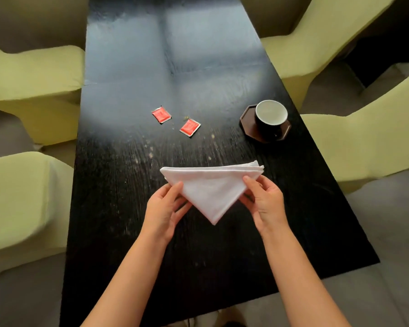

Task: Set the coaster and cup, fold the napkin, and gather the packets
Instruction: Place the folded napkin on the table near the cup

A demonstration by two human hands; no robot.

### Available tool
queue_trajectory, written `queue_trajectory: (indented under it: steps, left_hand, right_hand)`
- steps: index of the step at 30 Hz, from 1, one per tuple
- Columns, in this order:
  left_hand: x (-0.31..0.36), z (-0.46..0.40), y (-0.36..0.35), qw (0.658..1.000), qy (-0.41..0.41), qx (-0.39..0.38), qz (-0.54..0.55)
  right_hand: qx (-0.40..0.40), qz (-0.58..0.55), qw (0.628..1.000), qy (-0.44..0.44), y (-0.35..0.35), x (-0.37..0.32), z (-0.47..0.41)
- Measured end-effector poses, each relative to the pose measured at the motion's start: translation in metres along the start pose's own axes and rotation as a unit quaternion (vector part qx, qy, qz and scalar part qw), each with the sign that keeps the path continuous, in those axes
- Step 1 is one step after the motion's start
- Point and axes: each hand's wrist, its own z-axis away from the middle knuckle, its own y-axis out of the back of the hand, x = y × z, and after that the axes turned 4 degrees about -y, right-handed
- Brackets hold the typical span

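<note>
A white napkin lies folded into a triangle on the dark table, its point toward me. My left hand pinches its left edge and my right hand pinches its right edge. Farther back, two red packets lie apart from each other: one to the left, the other just right of it. At the right side a dark cup with a pale inside stands on a dark octagonal coaster.
Yellow-green upholstered chairs flank the table, two on the left and two on the right. The table's right edge runs close behind the coaster. Small crumbs lie near the packets.
</note>
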Motion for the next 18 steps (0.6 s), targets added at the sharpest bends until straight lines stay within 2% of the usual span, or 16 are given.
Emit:
queue_trajectory:
  steps: [7, 11, 18]
  left_hand:
    - [-0.021, -0.018, -0.062, 0.999, 0.018, -0.030, -0.040]
    - [-0.044, -0.039, -0.108, 0.996, 0.043, -0.036, -0.071]
    - [-0.099, -0.084, -0.180, 0.991, 0.075, 0.047, -0.097]
  right_hand:
    - [0.028, 0.018, 0.999, 0.023, 0.062, -0.041, -0.027]
    - [0.032, 0.031, 0.999, -0.006, 0.108, -0.063, -0.067]
    - [0.008, 0.088, 0.994, -0.066, 0.169, -0.087, -0.159]
